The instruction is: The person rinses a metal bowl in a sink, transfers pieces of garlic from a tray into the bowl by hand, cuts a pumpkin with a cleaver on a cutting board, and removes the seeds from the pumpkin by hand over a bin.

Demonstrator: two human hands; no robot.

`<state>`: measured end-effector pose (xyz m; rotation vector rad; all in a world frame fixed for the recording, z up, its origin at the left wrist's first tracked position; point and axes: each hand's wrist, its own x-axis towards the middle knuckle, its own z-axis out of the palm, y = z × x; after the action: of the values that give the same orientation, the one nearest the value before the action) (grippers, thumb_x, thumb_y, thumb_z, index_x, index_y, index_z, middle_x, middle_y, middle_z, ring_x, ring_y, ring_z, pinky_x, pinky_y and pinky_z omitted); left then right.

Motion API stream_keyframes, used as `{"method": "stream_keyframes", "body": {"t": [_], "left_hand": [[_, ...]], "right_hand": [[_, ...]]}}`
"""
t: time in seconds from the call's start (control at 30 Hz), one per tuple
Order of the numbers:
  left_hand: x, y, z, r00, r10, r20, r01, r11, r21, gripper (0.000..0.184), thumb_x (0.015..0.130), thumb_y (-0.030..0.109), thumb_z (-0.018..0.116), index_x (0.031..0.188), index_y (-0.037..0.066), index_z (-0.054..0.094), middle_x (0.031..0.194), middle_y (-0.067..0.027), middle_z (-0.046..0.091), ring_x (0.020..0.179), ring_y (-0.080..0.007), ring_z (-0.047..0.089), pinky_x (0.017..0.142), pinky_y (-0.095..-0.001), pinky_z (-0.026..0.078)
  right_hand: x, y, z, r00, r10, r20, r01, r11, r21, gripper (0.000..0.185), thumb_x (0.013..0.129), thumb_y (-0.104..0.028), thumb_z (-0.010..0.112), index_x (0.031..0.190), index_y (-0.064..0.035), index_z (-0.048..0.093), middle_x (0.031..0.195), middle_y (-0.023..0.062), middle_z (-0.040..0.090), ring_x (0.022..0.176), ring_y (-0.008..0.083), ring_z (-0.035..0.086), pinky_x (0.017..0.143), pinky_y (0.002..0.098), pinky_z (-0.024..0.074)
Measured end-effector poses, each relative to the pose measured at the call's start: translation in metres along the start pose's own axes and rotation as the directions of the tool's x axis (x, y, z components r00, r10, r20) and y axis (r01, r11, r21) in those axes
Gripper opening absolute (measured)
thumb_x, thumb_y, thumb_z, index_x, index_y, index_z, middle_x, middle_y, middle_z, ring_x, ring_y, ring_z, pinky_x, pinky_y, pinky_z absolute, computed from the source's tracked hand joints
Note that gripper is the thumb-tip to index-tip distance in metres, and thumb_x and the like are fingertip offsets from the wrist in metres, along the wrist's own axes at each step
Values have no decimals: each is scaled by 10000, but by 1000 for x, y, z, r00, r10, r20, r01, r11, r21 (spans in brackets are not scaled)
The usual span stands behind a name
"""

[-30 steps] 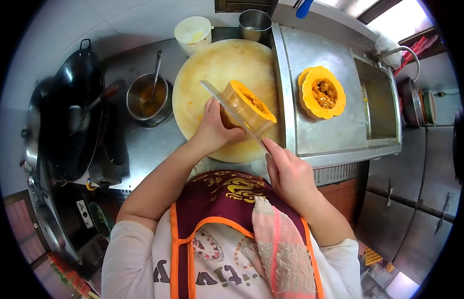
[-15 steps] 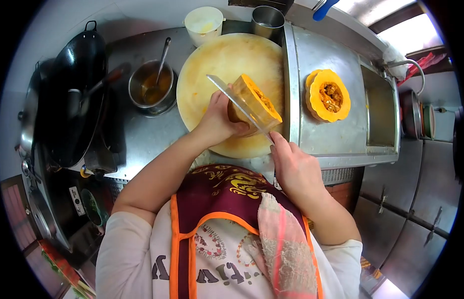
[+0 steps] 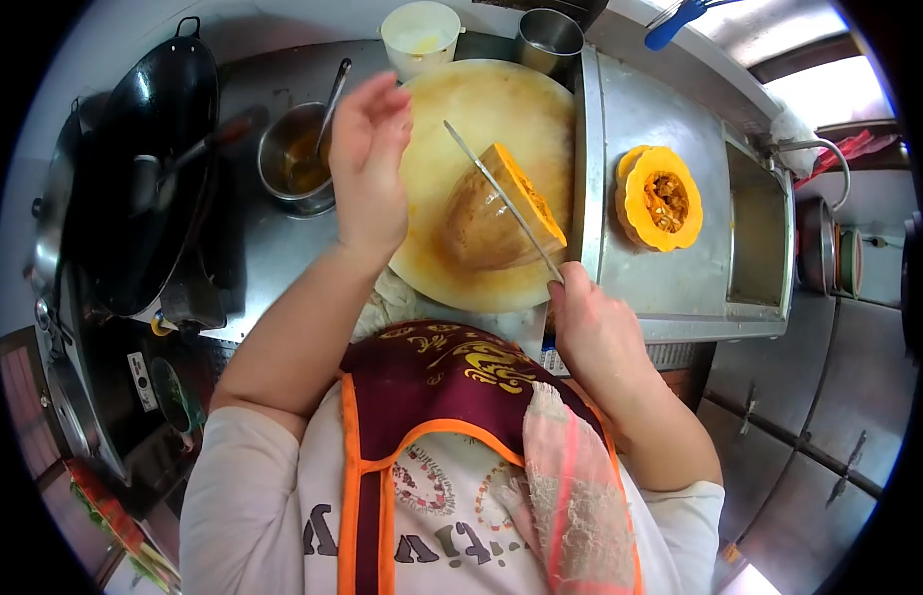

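A piece of pumpkin [image 3: 471, 230] with tan skin lies on the round cutting board [image 3: 501, 94], its orange cut face turned to the right. My right hand [image 3: 595, 322] is closed round the handle of a knife [image 3: 502, 195]. The knife's blade crosses the pumpkin just behind the cut face; how deep it sits I cannot tell. My left hand [image 3: 374, 174] is raised over the board's left edge, apart from the pumpkin, with its slightly blurred fingers stretched out and nothing in them.
Right of the board, another pumpkin piece [image 3: 668, 213] shows its seeds on the metal counter [image 3: 660, 109]. A pot [image 3: 275, 159] with a ladle stands on the left, near a large black wok [image 3: 164, 109]. Behind the board are a white tub [image 3: 420, 35] and a metal cup [image 3: 549, 40].
My left hand has let go of the pumpkin and risen up and to the left. The knife stands more edge-on, still across the pumpkin in my right hand.
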<state>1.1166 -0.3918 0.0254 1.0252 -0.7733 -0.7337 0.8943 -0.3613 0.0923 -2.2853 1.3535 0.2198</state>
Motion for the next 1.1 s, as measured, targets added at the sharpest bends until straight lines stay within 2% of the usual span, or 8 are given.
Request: {"method": "stream_keyframes", "body": {"t": [0.07, 0.17, 0.27, 0.37, 0.77, 0.87, 0.97, 1.1], "left_hand": [[12, 12, 18, 979, 180, 96, -188, 978, 89, 315, 809, 152, 612, 1091, 27, 546, 970, -52, 561, 836, -92, 505, 735, -201, 424], [16, 14, 48, 981, 118, 151, -153, 958, 243, 193, 806, 230, 639, 812, 38, 615, 688, -12, 559, 617, -74, 481, 561, -224, 408], [18, 18, 58, 992, 16, 123, -60, 929, 364, 273, 842, 232, 604, 693, 4, 606, 577, 15, 498, 580, -62, 442, 569, -221, 381], [25, 24, 65, 995, -99, -9, 96, 942, 321, 366, 832, 265, 626, 586, 7, 541, 530, 15, 461, 542, -61, 401, 525, -237, 343], [30, 11, 57, 990, -123, -72, 141, 920, 366, 456, 862, 349, 581, 586, -7, 507, 527, -6, 467, 521, -80, 410, 510, -255, 360], [34, 4, 59, 998, 20, -65, 7, 917, 399, 464, 851, 341, 575, 543, 9, 476, 463, -94, 447, 428, -212, 412, 467, -335, 372], [34, 8, 59, 990, -132, -39, 137, 915, 380, 472, 873, 371, 557, 601, -13, 517, 512, -16, 460, 512, -86, 423, 510, -261, 365], [36, -2, 63, 996, -91, -26, 94, 916, 390, 469, 872, 366, 544, 597, -12, 512, 504, -36, 455, 499, -107, 439, 509, -278, 370]], "right_hand": [[0, -1, 1, 1000, -2, -4, 2, 1000, 1, 160, 911, -154, 435, 923, 1, 396, 798, 227, 587, 675, 402, 595, 606, 466, 489], [1, -2, 3, 1000, 2, -7, -2, 1000, -4, 167, 916, -160, 436, 920, 2, 393, 794, 229, 587, 671, 404, 593, 602, 470, 487], [3, -3, 3, 1000, 8, -3, -8, 1000, 9, 173, 919, -166, 440, 909, 0, 390, 786, 233, 585, 662, 410, 589, 593, 476, 483], [4, -3, 3, 1000, 9, -14, -9, 1000, 28, 178, 920, -167, 445, 899, -1, 386, 772, 233, 584, 655, 415, 584, 581, 482, 479], [7, -6, 11, 1000, 13, -24, -13, 1000, -15, 149, 874, -108, 492, 919, -5, 394, 759, 228, 585, 602, 412, 577, 519, 480, 476], [7, -9, 9, 999, 52, -9, -53, 999, -14, 152, 865, -99, 506, 932, -9, 403, 751, 222, 585, 606, 409, 579, 516, 479, 475], [7, -10, 9, 997, 69, -23, -69, 998, 2, 154, 865, -101, 515, 936, -15, 409, 738, 220, 586, 611, 409, 579, 521, 482, 472], [8, -10, 6, 995, 96, -21, -96, 995, 19, 168, 870, -114, 527, 939, -18, 408, 716, 229, 587, 614, 415, 577, 533, 493, 466]]}}
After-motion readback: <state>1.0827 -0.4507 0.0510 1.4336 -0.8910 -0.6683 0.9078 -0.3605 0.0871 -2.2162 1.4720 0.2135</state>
